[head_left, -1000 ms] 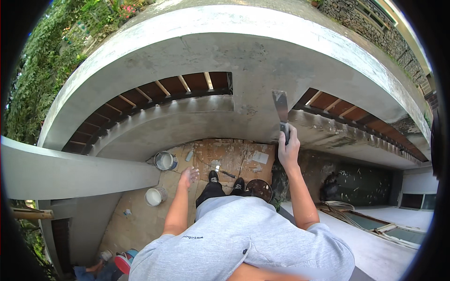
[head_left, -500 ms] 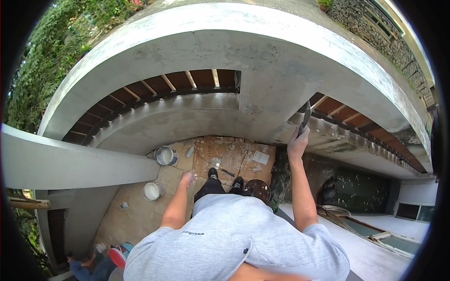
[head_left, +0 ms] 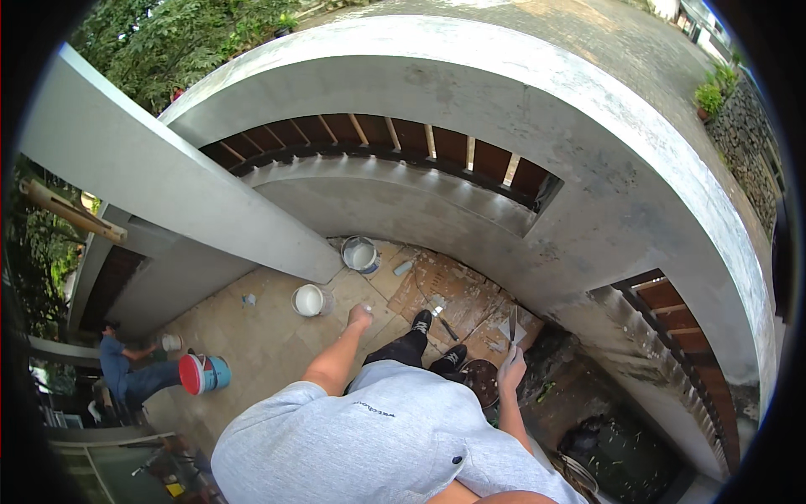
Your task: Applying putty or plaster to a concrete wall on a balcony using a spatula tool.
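Observation:
My right hand [head_left: 511,370] is wrapped round the handle of a putty knife [head_left: 513,323], its narrow blade pointing away from me above the edge of the spattered cardboard [head_left: 483,294]. Curled and low over the tiled floor, my left hand [head_left: 361,316] shows a whitish patch at its fingers; what it holds, if anything, I cannot make out. Left of that hand stands a white bucket [head_left: 308,301] with white material inside. Beyond it a second bucket [head_left: 361,254], smeared grey and white, sits near the foot of the curved wall [head_left: 403,197].
A dark round lid or pot [head_left: 480,384] lies beside my feet. To the right is a lower dark area [head_left: 621,454] with water. At the left, a co-worker [head_left: 126,361] bends near a red and blue bucket [head_left: 203,373]. A wide grey beam [head_left: 193,168] crosses the upper left.
My view has swung left, bringing the co-worker and bucket further in. My right hand has come down from the wall opening with the putty knife. My left hand is more curled.

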The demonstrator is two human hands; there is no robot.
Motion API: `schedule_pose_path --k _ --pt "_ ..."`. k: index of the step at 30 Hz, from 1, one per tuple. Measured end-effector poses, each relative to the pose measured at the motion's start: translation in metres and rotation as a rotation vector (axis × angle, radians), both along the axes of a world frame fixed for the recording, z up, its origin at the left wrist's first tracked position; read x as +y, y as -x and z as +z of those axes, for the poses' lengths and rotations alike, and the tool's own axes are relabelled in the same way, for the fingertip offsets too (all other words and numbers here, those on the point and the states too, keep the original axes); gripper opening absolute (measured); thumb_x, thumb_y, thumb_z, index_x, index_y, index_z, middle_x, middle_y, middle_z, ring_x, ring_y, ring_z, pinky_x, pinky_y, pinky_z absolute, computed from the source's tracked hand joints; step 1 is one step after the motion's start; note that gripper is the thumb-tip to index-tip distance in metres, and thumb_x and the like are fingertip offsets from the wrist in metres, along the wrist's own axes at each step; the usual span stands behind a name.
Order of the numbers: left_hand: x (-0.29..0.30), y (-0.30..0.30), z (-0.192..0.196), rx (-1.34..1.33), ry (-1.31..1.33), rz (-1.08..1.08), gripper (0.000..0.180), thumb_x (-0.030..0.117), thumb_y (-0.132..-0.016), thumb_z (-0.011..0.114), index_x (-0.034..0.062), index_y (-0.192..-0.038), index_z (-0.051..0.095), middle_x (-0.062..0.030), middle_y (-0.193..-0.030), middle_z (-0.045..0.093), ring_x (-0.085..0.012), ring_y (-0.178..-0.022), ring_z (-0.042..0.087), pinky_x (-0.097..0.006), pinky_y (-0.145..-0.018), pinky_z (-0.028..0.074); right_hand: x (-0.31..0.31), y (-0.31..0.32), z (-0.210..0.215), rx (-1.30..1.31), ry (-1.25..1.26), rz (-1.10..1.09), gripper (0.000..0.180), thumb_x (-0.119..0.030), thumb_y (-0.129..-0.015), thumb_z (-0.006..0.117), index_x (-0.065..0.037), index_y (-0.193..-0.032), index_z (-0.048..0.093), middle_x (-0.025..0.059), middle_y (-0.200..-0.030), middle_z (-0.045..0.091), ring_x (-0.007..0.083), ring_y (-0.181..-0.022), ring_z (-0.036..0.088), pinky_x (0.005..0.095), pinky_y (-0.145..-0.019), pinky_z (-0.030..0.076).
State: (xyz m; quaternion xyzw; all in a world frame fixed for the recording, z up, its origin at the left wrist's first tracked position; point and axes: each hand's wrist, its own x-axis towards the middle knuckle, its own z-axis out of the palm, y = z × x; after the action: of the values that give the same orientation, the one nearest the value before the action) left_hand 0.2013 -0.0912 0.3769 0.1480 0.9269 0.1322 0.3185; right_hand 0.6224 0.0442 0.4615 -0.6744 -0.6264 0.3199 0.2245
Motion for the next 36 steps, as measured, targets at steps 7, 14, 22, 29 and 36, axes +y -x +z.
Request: schedule_pose_path --k 7,14,22,29,36 --pt "-0.03 0.018 0.023 0.027 -0.031 0.057 0.04 0.012 -0.07 0.072 0.0076 -0.109 0.064 -0.0168 -0.107 0.066 -0.0308 -0.102 0.063 -0.037 -0.087 0.049 0.055 0.042 0.054 0.256 -0.448 0.039 0.03 -0.019 -0.096 0.048 0.009 -0.108 0.054 0.0272 -0.091 0.06 0.0423 -0.084 0.058 0.043 -0.074 0.045" --pt "-0.056 0.033 0.024 0.001 -0.023 0.195 0.035 0.017 -0.073 0.073 0.0062 -0.105 0.066 -0.0162 -0.108 0.066 -0.0311 -0.102 0.063 -0.04 -0.087 0.05 0.175 0.018 0.029 0.051 -0.46 -0.054 0.034 -0.011 -0.093 0.051 0.009 -0.12 0.044 0.0293 -0.105 0.058 0.0417 -0.092 0.058 0.0426 -0.081 0.046" --pt "-0.078 0.082 0.012 -0.116 -0.043 0.295 0.032 0.021 -0.079 0.067 0.0051 -0.107 0.065 -0.0163 -0.114 0.064 -0.0314 -0.107 0.062 -0.041 -0.088 0.051 0.172 0.024 -0.02 -0.109 -0.587 0.07 0.024 -0.019 -0.095 0.051 0.004 -0.099 0.056 0.014 -0.074 0.059 0.0259 -0.064 0.056 0.0369 -0.062 0.046" --pt "-0.122 0.162 -0.019 -0.222 -0.169 0.437 0.03 0.021 -0.081 0.061 0.0032 -0.105 0.066 -0.0167 -0.112 0.065 -0.0319 -0.105 0.063 -0.043 -0.087 0.052 0.05 0.121 -0.098 0.123 0.168 0.096 0.037 -0.014 -0.09 0.057 0.016 -0.112 0.053 0.0252 -0.113 0.061 0.0349 -0.096 0.061 0.0414 -0.082 0.046" --pt "-0.228 0.196 -0.051 -0.28 -0.119 0.67 0.034 0.024 -0.079 0.067 0.0033 -0.106 0.066 -0.0167 -0.114 0.064 -0.031 -0.107 0.062 -0.042 -0.089 0.051 -0.047 0.309 -0.022 -0.253 0.081 0.947 0.039 -0.031 -0.095 0.05 0.006 -0.084 0.059 0.0247 -0.076 0.061 0.0323 -0.065 0.056 0.0437 -0.064 0.043"
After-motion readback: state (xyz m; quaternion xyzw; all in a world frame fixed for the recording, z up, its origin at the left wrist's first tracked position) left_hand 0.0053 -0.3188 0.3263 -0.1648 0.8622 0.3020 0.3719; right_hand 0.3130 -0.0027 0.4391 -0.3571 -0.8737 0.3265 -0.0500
